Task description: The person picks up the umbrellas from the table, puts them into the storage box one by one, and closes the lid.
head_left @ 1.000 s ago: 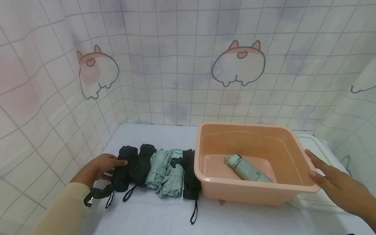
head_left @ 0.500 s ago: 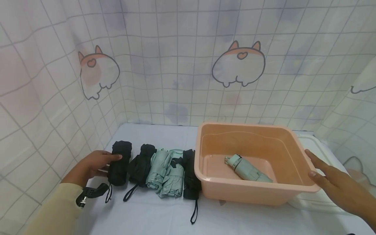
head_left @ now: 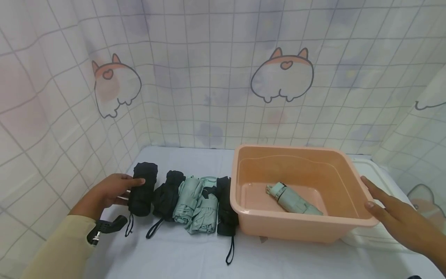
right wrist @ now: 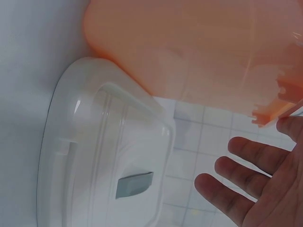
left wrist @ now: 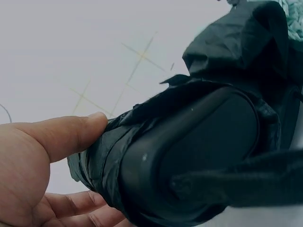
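In the head view, at eight o'clock, my left hand [head_left: 113, 190] held a black umbrella [head_left: 143, 193] just beside four folded umbrellas [head_left: 195, 203]; at four o'clock stood the orange tub [head_left: 296, 228], its rim touched by my right hand [head_left: 400, 221]. In the left wrist view, my thumb and fingers gripped the black umbrella, its capped end near five o'clock; whether it was lifted, I couldn't tell. In the right wrist view, my fingers spread wide at four o'clock, the white lid [right wrist: 94, 151] at eight. The step seemed to be shifting that black umbrella; the next move called for a steady grip, clear of its neighbour.
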`<state>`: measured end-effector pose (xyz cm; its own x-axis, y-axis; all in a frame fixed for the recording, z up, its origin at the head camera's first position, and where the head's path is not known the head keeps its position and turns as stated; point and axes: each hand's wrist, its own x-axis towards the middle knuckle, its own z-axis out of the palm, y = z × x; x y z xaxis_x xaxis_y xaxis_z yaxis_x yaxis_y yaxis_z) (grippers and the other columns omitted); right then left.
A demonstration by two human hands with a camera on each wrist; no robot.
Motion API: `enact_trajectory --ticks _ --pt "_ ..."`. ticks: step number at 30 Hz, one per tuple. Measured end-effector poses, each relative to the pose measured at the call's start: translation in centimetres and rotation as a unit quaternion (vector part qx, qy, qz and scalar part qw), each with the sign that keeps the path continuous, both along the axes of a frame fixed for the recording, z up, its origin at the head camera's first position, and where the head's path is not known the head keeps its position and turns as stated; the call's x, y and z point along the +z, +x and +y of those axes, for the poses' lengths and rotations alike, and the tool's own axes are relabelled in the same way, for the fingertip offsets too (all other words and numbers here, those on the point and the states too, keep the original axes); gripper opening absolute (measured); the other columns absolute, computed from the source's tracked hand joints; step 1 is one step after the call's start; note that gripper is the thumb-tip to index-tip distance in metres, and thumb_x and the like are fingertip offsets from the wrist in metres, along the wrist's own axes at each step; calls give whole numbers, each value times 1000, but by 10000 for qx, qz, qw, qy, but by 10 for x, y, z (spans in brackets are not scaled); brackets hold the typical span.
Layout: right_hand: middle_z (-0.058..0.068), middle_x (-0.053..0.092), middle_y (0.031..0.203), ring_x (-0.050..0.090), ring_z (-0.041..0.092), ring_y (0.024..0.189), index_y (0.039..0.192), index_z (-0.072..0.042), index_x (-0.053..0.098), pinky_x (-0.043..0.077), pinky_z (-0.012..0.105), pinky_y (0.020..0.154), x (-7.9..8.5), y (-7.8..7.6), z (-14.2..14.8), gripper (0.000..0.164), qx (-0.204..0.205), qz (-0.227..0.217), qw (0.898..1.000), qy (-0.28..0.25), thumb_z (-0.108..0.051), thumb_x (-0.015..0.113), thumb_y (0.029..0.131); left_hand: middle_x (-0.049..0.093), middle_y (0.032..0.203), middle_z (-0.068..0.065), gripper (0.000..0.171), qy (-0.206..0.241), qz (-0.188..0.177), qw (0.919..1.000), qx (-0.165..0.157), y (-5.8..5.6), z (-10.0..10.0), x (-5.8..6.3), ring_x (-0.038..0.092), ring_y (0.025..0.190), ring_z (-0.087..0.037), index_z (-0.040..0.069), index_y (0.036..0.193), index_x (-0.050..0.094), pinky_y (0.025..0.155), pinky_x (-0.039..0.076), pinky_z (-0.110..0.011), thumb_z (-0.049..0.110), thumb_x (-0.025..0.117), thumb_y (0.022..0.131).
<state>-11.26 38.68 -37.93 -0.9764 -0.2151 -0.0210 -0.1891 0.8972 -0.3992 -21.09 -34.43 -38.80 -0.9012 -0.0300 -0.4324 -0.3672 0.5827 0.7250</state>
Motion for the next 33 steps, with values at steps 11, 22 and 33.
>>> enact_trajectory --ticks 11,22,33 --pt "47 37 143 43 76 112 165 -18 1 39 85 70 0 1 0 70 8 26 10000 -26 -33 43 111 44 145 -36 96 233 83 9995 -184 2 18 15 53 126 -53 -16 150 27 94 55 -55 53 66 96" --pt "46 34 145 42 76 114 165 -19 -1 38 86 71 -1 1 1 69 69 80 9999 -30 -32 41 112 44 145 -36 95 346 154 9983 -432 1 36 29 52 128 -52 -16 151 25 95 54 -56 50 67 97" --pt "47 36 143 45 75 111 165 -18 1 39 85 69 -4 1 2 69 111 160 9998 -62 -30 42 112 43 146 -35 98 431 266 9977 -442 -1 50 37 51 128 -52 -13 154 21 95 53 -56 51 68 97"
